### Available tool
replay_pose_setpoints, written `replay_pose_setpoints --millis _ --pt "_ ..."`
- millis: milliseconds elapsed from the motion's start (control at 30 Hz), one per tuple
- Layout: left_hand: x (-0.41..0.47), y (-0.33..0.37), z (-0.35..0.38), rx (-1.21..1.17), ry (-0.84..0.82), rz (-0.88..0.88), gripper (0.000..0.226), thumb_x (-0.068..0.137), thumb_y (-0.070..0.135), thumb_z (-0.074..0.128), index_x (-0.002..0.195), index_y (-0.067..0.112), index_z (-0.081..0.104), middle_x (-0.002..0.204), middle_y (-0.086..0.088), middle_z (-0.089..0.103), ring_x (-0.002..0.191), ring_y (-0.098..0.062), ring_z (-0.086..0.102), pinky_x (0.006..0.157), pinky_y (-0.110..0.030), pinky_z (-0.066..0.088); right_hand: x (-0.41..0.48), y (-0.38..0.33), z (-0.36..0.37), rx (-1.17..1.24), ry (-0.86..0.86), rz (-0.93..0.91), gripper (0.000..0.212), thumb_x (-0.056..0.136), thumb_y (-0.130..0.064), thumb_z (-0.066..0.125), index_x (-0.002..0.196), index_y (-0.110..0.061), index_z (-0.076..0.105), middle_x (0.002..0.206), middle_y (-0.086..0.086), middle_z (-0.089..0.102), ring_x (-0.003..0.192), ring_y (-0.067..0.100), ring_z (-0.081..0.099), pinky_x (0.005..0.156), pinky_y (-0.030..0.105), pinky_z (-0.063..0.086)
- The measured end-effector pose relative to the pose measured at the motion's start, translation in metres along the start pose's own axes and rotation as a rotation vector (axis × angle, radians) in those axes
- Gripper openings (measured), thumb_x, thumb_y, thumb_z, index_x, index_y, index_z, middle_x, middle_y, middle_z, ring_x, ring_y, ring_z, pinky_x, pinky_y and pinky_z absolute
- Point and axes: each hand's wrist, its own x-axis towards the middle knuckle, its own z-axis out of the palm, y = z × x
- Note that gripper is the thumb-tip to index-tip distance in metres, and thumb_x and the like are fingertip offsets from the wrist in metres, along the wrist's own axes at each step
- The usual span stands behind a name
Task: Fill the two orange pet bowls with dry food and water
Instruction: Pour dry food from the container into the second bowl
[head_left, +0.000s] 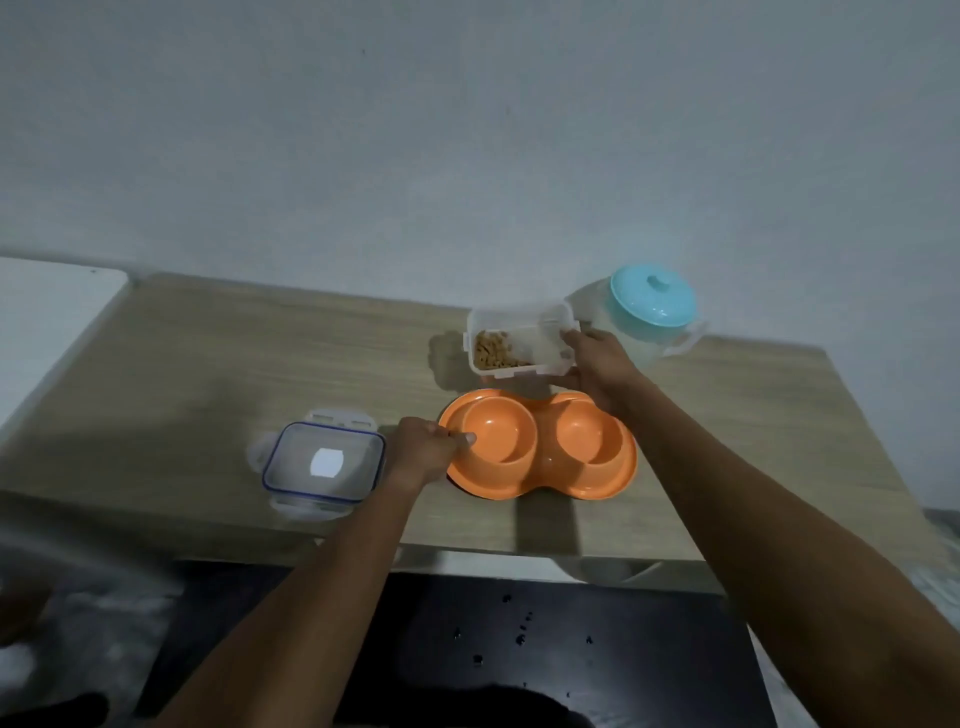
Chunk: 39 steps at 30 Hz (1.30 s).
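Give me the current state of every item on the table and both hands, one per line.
Double orange pet bowl: both bowls empty.
Food container: open, tilted, partly filled with dry food.
Container lid: off, lying flat on the table.
Water pitcher: upright, blue lid on.
Left hand: holding the pet bowl's left rim.
Right hand: gripping the food container's right end.

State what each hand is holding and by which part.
The right hand has its grip on the right end of the open food container. The left hand pinches the left rim of the orange double bowl.
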Motion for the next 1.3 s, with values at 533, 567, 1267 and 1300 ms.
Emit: replay_pose_setpoints --millis 533,567,1267,1300 --pt "-0.014 0.004 0.004 -0.062 0.0 -0.014 0.025 0.076 0.025 0.081 0.077 0.007 0.064 0.084 -0.014 0.068 0.084 -0.028 0.068 0.086 -0.048 0.058 -0.065 -0.008 -0.035 0.038 -0.133 -0.137 0.055 0.09 0.005 0.067 0.142 -0.003 0.053 0.127 0.022 0.065 0.111 0.035 0.068 0.07 0.035 0.062" --pt "-0.014 0.005 0.004 -0.062 0.002 -0.015 0.025 0.076 0.026 0.081 0.077 0.007 0.064 0.085 -0.014 0.069 0.086 -0.029 0.069 0.086 -0.048 0.058 -0.064 -0.006 -0.036 0.025 -0.123 -0.15 0.057 0.089 0.005 0.07 0.142 -0.004 0.053 0.129 0.023 0.063 0.112 0.037 0.067 0.071 0.036 0.062" --pt "-0.012 0.001 0.009 -0.051 0.026 0.004 0.027 0.079 0.026 0.079 0.085 0.003 0.067 0.087 -0.017 0.07 0.082 -0.028 0.067 0.085 -0.048 0.058 -0.081 0.01 -0.036 -0.115 -0.074 -0.303 0.048 0.081 -0.002 0.08 0.123 -0.015 0.064 0.107 0.002 0.06 0.109 0.031 0.063 0.084 0.041 0.061" --pt "-0.011 0.001 0.009 -0.053 0.025 0.005 0.027 0.079 0.026 0.079 0.086 0.002 0.067 0.09 -0.018 0.071 0.086 -0.029 0.069 0.086 -0.049 0.058 -0.08 0.01 -0.037 -0.119 -0.077 -0.301 0.048 0.08 -0.002 0.081 0.122 -0.017 0.064 0.108 0.002 0.06 0.111 0.033 0.062 0.088 0.046 0.06"
